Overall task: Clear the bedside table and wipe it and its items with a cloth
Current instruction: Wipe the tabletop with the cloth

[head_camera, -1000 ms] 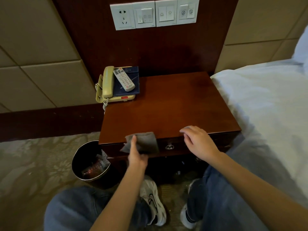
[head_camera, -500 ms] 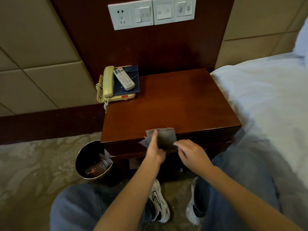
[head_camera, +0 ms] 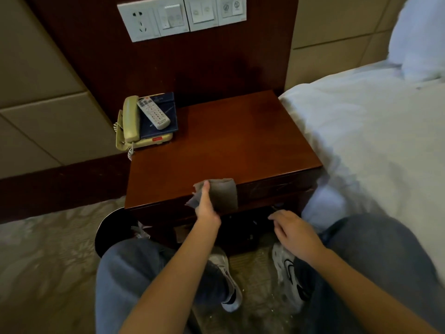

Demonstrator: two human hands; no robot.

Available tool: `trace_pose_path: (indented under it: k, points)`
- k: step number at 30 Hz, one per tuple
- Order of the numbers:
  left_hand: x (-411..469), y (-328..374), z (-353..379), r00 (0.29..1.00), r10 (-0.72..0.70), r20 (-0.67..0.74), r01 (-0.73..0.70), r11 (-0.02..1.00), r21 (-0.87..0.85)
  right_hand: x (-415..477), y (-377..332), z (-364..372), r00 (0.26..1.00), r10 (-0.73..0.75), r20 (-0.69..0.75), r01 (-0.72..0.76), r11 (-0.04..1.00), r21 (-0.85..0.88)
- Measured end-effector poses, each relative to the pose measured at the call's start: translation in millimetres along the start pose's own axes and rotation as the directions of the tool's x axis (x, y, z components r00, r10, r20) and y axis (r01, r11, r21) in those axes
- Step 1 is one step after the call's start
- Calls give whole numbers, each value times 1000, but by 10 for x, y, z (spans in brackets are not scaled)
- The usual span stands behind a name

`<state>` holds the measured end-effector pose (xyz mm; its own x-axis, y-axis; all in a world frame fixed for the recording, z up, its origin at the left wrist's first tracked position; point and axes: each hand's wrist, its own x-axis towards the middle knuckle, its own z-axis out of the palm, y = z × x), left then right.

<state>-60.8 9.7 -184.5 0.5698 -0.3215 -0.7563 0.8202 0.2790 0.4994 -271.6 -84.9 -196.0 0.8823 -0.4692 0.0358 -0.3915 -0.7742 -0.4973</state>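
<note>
A dark wooden bedside table [head_camera: 240,145] stands against the wall panel. A grey cloth [head_camera: 222,194] hangs over its front edge and drawer face, and my left hand [head_camera: 206,208] holds the cloth there with the thumb raised on it. My right hand [head_camera: 293,233] hovers below the table's front, fingers loosely bent, holding nothing. At the table's back left corner sits a beige telephone [head_camera: 131,126] with a dark blue booklet [head_camera: 166,121] on it and a white remote control [head_camera: 153,113] on top of the booklet.
A white bed [head_camera: 373,141] presses against the table's right side. A black waste bin [head_camera: 106,235] stands on the carpet at the table's left, partly behind my knee. Wall sockets and switches [head_camera: 180,16] are above. My knees and sneakers fill the foreground.
My left hand has slid the cloth rightward along the table's front edge. My right hand has left the edge and dropped lower, away from the cloth.
</note>
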Motion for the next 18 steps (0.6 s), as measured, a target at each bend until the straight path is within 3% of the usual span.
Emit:
trace_pose_path:
  k: [5,7,10,14,18]
  points:
    - [-38,467,-467,928,216,-305,-207,976,64,-8,16,-12,999,-21,25,21,1000,-7]
    - [-20,612,-604,903,266,-338,-232,963,137,17,-22,-9,998,-43,36,43,999,-6]
    - [-28,627,-537,921,248,-300,-204,964,170,86,-95,12,997,-70,30,70,998,2]
    - [35,271,-97,969,118,-215,-70,974,216,156,-153,63,996,-92,18,92,996,16]
    - [-78,-339,377,995,102,-5,-87,873,481,204,-176,100,993,-111,-46,112,993,31]
